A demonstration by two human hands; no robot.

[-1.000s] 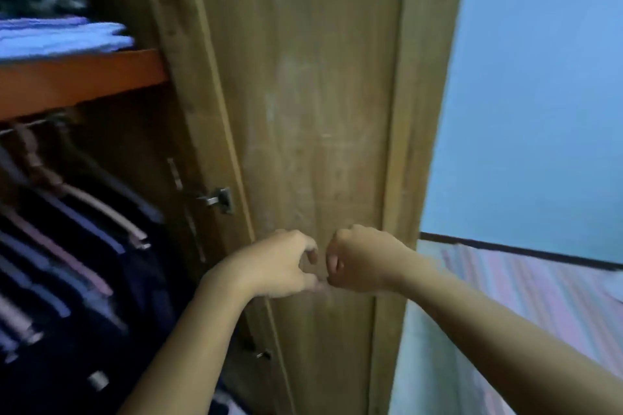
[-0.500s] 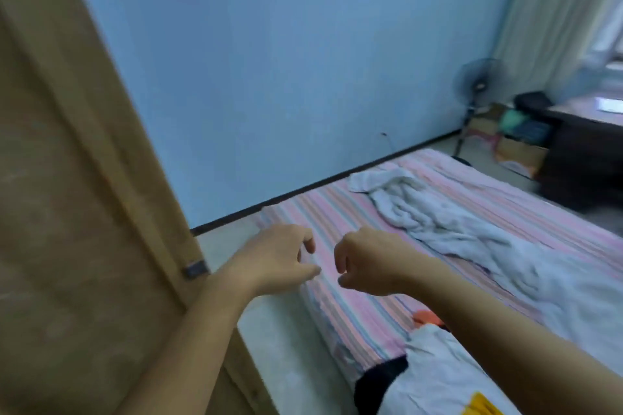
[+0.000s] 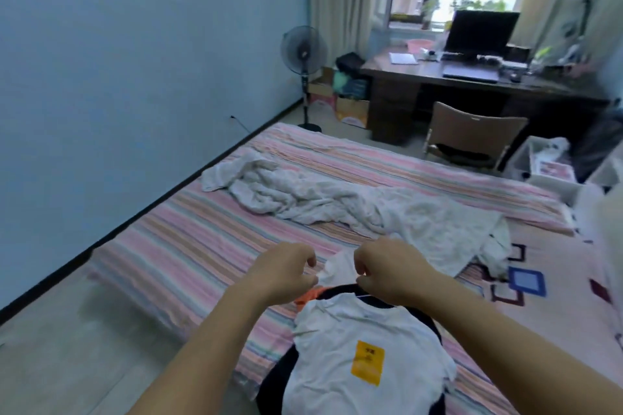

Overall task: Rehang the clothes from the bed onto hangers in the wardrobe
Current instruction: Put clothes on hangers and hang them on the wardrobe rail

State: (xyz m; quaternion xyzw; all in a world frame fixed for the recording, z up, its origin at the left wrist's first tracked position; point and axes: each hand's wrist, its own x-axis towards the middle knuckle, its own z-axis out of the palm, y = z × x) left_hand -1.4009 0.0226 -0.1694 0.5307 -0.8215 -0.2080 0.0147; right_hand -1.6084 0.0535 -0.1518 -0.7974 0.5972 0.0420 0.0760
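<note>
A pile of clothes lies on the near corner of the striped bed. On top is a white T-shirt with a yellow patch, over a dark garment and an orange piece. My left hand and my right hand hover side by side just above the pile's far end. Their fingers are loosely curled, and I see nothing held in them. The wardrobe is out of view.
A crumpled white sheet lies across the middle of the bed. A blue wall runs along the left. Beyond the bed stand a fan, a chair and a desk with a monitor under the window.
The view has swung right from the wardrobe door to the bed. Both hands have kept their loosely curled pose and now hang over the clothes pile.
</note>
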